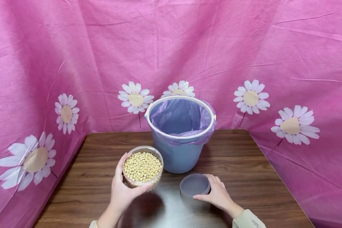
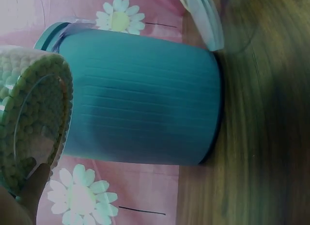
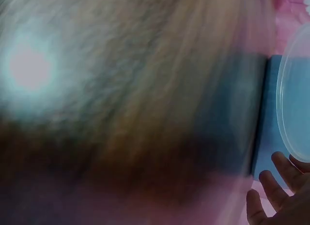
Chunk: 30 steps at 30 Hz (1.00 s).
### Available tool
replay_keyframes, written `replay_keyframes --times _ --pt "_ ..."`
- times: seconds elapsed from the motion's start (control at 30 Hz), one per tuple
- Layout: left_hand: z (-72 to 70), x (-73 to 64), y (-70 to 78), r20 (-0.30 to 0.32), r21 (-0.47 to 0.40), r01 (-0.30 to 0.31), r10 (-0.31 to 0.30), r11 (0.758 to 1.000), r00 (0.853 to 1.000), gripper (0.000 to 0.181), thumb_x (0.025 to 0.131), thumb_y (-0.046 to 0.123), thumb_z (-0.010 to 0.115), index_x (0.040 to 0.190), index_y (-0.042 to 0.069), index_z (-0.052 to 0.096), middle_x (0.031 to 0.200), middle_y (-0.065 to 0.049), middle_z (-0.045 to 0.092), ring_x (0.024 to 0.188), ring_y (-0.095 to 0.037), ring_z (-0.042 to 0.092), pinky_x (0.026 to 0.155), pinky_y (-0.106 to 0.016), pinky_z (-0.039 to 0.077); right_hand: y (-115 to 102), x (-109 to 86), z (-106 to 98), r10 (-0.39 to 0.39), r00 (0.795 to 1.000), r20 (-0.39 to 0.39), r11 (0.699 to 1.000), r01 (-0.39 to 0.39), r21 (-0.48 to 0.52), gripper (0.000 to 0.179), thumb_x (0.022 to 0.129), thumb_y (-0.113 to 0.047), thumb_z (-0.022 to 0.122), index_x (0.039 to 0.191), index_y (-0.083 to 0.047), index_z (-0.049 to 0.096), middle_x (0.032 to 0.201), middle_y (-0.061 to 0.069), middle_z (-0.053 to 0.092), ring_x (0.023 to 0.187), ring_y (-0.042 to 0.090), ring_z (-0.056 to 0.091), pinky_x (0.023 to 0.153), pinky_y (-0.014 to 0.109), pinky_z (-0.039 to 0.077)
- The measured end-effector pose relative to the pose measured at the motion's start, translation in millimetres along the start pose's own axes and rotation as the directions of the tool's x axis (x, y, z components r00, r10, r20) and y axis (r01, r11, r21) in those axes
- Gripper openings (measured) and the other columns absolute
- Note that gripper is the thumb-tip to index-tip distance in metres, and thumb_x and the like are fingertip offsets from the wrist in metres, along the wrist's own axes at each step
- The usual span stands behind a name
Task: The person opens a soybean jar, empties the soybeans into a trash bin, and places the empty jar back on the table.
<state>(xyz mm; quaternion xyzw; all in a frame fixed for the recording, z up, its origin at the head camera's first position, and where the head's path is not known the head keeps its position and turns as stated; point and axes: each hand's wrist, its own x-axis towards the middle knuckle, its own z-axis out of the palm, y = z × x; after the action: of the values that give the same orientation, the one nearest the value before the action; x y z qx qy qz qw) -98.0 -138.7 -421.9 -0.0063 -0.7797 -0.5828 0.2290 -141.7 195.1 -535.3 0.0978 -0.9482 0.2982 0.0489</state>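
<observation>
My left hand (image 1: 122, 193) grips a round clear plastic jar (image 1: 156, 185) from its left side, thumb across the front. Pale yellow soybeans (image 1: 142, 167) fill the jar close to its open rim. In the left wrist view, the jar's bottom (image 2: 41, 123) shows, raised above the table with fingers against it. My right hand (image 1: 218, 194) pinches a round translucent lid (image 1: 194, 184) at its right edge, a little above the table. Some fingers (image 3: 272, 188) of the right hand spread away from the lid. A blue bucket (image 1: 176, 158) stands just behind both, lined with a thin purple bag (image 1: 206, 136).
A white rim ring (image 1: 182, 137) sits around the bucket's mouth over the bag. The brown wood-grain table (image 1: 239, 158) carries a bright reflection in front. Pink cloth (image 1: 211, 41) with daisies closes off the back and both sides.
</observation>
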Motion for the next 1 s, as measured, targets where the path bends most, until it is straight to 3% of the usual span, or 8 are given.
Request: replay_keyframes --times 0.17,0.33,0.63,0.77,0.87,1.0 --pt "-1.9 6.2 0.4 -0.001 0.036 -0.048 0.048 0.998 0.999 0.122 0.045 0.008 0.098 0.151 0.020 0.039 0.146 -0.009 0.052 0.121 0.009 0.046 0.101 -0.004 0.032 7.0 -3.4 6.0 -0.015 1.000 0.027 0.999 0.016 -0.035 0.100 0.056 -0.072 0.082 0.130 -0.008 0.058 0.126 0.007 0.059 0.116 0.026 0.049 0.093 0.048 0.039" --pt "-5.3 13.1 4.8 -0.006 0.073 -0.098 0.098 0.993 0.995 0.122 0.044 0.011 0.098 0.150 0.019 0.040 0.145 -0.008 0.053 0.121 0.010 0.046 0.100 -0.004 0.032 13.1 -5.9 8.1 -0.053 0.998 0.036 0.996 0.056 -0.067 0.101 0.052 -0.072 0.082 0.125 -0.007 0.060 0.114 0.003 0.056 0.103 0.021 0.047 0.088 0.044 0.041" --pt "-13.4 29.9 18.0 -0.014 0.115 -0.111 0.113 0.987 0.993 0.121 0.046 0.012 0.099 0.151 0.022 0.039 0.146 -0.004 0.053 0.122 0.010 0.044 0.101 -0.003 0.031 25.2 -11.8 13.2 -0.127 0.992 -0.004 0.981 0.125 -0.147 0.106 0.047 -0.083 0.077 0.119 -0.007 0.063 0.105 -0.002 0.053 0.095 0.017 0.048 0.078 0.034 0.041" --pt "-17.5 38.1 26.0 -0.022 0.130 -0.115 0.119 0.985 0.993 0.119 0.047 0.012 0.098 0.150 0.022 0.039 0.146 -0.003 0.053 0.123 0.003 0.046 0.101 -0.004 0.030 27.2 -11.5 14.0 -0.120 0.993 0.020 0.979 0.122 -0.161 0.107 0.048 -0.085 0.074 0.121 -0.007 0.062 0.106 -0.002 0.053 0.098 0.016 0.049 0.078 0.033 0.041" --pt "-20.0 44.2 33.7 -0.022 0.144 -0.093 0.097 0.985 0.995 0.118 0.049 0.015 0.099 0.150 0.023 0.039 0.145 -0.001 0.053 0.126 -0.007 0.049 0.102 -0.010 0.033 26.8 -10.9 13.1 -0.102 0.993 0.055 0.979 0.110 -0.169 0.110 0.048 -0.087 0.073 0.123 -0.006 0.061 0.105 -0.002 0.053 0.099 0.016 0.048 0.078 0.033 0.040" --pt "-22.1 52.0 42.7 -0.011 0.164 -0.068 0.071 0.984 0.997 0.117 0.050 0.020 0.099 0.151 0.023 0.039 0.146 -0.002 0.052 0.129 -0.019 0.050 0.107 -0.031 0.037 25.5 -10.8 11.8 -0.089 0.994 0.069 0.977 0.101 -0.186 0.106 0.049 -0.084 0.074 0.121 -0.006 0.063 0.102 -0.002 0.051 0.096 0.016 0.047 0.077 0.033 0.040"
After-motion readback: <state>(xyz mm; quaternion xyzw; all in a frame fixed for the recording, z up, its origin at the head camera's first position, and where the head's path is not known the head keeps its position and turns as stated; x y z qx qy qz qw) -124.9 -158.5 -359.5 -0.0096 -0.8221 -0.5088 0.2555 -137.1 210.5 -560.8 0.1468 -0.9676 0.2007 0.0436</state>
